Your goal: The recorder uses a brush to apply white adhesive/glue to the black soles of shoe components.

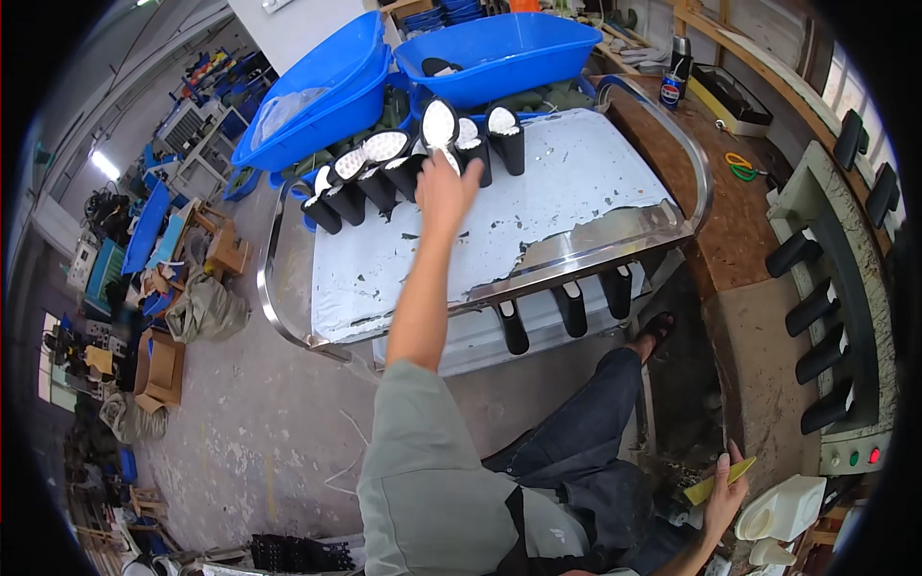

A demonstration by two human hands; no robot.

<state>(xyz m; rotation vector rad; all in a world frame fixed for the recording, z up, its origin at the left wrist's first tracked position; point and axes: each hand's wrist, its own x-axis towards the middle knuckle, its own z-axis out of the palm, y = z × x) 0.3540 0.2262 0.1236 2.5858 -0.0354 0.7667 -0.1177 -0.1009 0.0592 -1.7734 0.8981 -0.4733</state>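
Observation:
Reaching over the cart's pale top [567,182], my left hand [447,192] has its fingers closed around a black piece with a white oval pad [440,125], in the middle of a row. Beside it stand more black tube-like pieces [506,144] with white pads, several of them to the left, such as one dotted pad [385,146]. Low at the right, my right hand [724,501] grips a flat yellow piece [706,485] between thumb and fingers. The left fingertips are partly hidden and a little blurred.
Blue tubs [495,58] line the table's far side. A metal rail [706,182] curves round the cart. More black pieces [569,307] hang on its lower level. At right, a machine with black forms [816,355] stands beside a brown bench [735,230] holding yellow-green scissors [741,166] and a can [670,91].

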